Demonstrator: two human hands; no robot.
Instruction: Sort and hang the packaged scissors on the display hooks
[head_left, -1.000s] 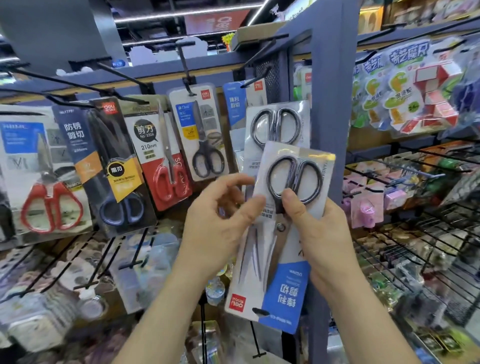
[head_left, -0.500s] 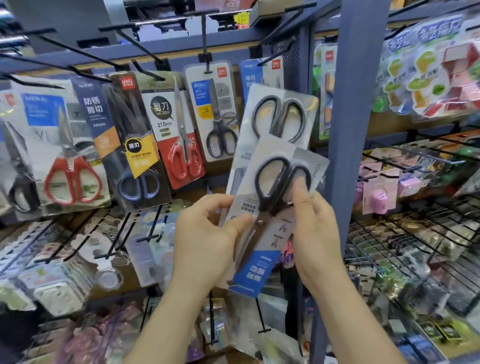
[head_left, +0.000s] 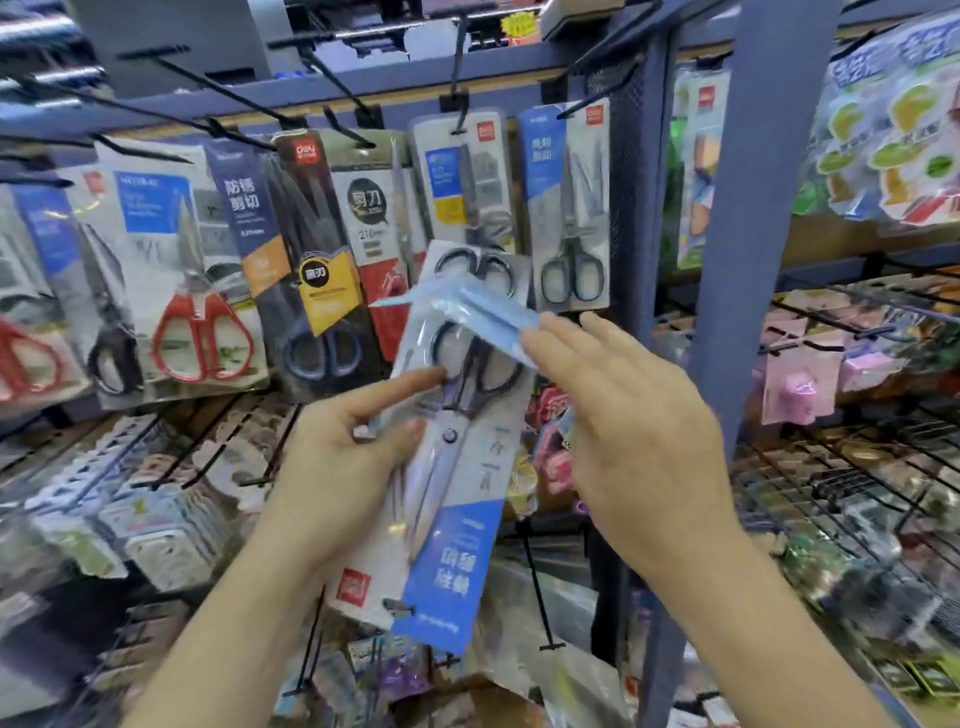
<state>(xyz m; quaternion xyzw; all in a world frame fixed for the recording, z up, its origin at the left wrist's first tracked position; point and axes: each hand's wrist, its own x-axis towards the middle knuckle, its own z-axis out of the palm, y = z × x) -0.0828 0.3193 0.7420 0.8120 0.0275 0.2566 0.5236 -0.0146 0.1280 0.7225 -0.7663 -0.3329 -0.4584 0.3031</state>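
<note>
My left hand (head_left: 348, 441) grips a pack of black-handled scissors (head_left: 457, 467) by its left edge, handles up and blue label down. Behind it, higher up, shows a second pack with black handles (head_left: 480, 267). My right hand (head_left: 623, 415) holds the right end of a third pack (head_left: 467, 312) at its fingertips. That pack is blurred, edge-on and tilted across the top of the first. Other scissor packs hang on the hooks: red-handled (head_left: 202, 338), black and yellow (head_left: 322, 291), white (head_left: 462, 182) and grey-handled (head_left: 571, 218).
Long black hooks (head_left: 218, 88) stick out toward me from the blue top rail. A blue upright post (head_left: 737, 260) stands just right of my hands. Wire racks (head_left: 857, 467) with small goods fill the right side, and more packaged items hang below on the left.
The view has shifted, so the hanging packs sit further right. My right hand has lifted one pack off the stack and turned it edge-on. My left hand keeps hold of the remaining packs.
</note>
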